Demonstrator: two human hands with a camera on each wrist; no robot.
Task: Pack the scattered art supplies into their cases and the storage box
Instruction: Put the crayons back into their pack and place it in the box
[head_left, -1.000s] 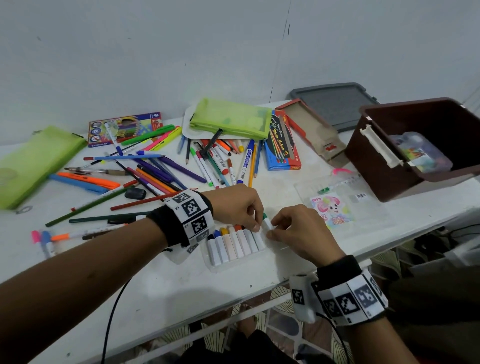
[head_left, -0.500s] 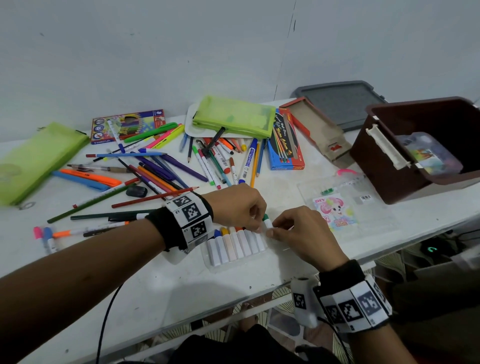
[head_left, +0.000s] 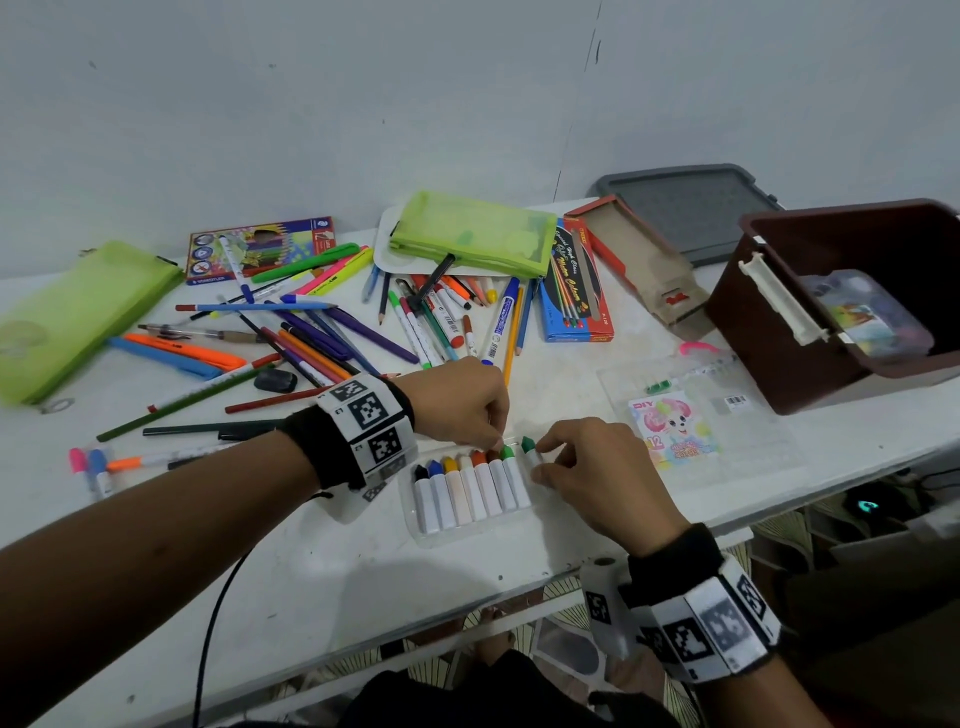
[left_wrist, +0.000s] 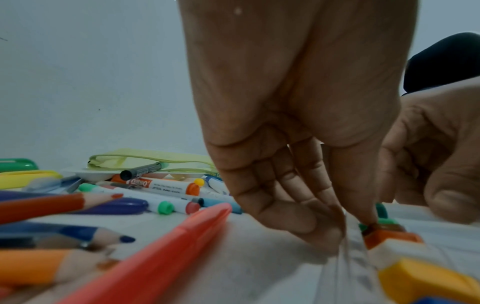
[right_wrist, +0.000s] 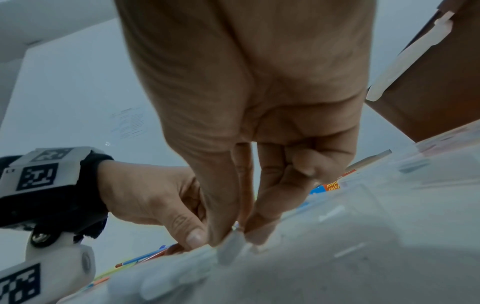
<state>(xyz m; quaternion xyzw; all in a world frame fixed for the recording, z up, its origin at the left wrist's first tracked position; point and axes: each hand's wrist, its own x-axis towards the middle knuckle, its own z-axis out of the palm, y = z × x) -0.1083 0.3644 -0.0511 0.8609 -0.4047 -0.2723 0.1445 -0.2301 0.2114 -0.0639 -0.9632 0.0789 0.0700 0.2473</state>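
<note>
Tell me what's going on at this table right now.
A person is packing art supplies. Their right hand pinches a green-capped marker and sets it in at the right end of a row of markers in a clear tray near the table's front edge. The left hand pinches the tray's far edge. Many pens and pencils lie scattered further back, beside green pouches. The brown storage box stands open on the right.
</note>
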